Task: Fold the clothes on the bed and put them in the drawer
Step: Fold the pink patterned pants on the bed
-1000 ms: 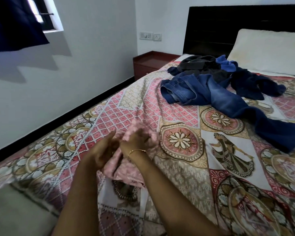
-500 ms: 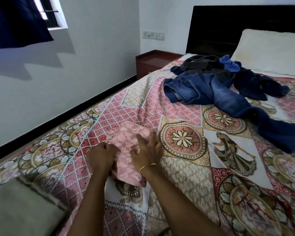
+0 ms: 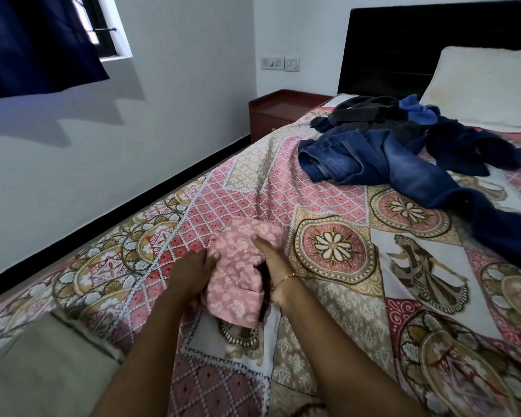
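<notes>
Pink floral garment (image 3: 241, 272), folded small, lies on patterned bedspread (image 3: 328, 341) near the bed's left edge, betw both hands.

L hand (image 3: 190, 273): on garment's left side, fingers extended w/ tips touching the cloth edge; palm faces down/inward. Looks flat and pressing, not curled round it.

R hand (image 3: 272, 266): on garment's right side, fingers straight and laid along the top of the fold, thumb side down by a dark gap under the cloth. Thin gold bangle (image 3: 285, 279) at wrist. No pinch visible.

Garment's near end hangs loose and slightly rumpled toward the person; far end is a neat folded edge.

Rest of clothes: unfolded heap further up the bed, well apart from hands. Blue jeans (image 3: 373, 164) sprawled in front, one leg trailing to the right; dark grey piece (image 3: 364, 111) and bright blue piece (image 3: 418, 111) behind; navy garment (image 3: 469, 145) at right of pile.

White pillow (image 3: 487, 85) against dark headboard (image 3: 403, 40). Reddish-brown bedside cabinet (image 3: 280, 115) beside bed at wall corner. Wall switches (image 3: 280, 63) above it. Navy curtain (image 3: 33, 40) at window, top left.
</notes>
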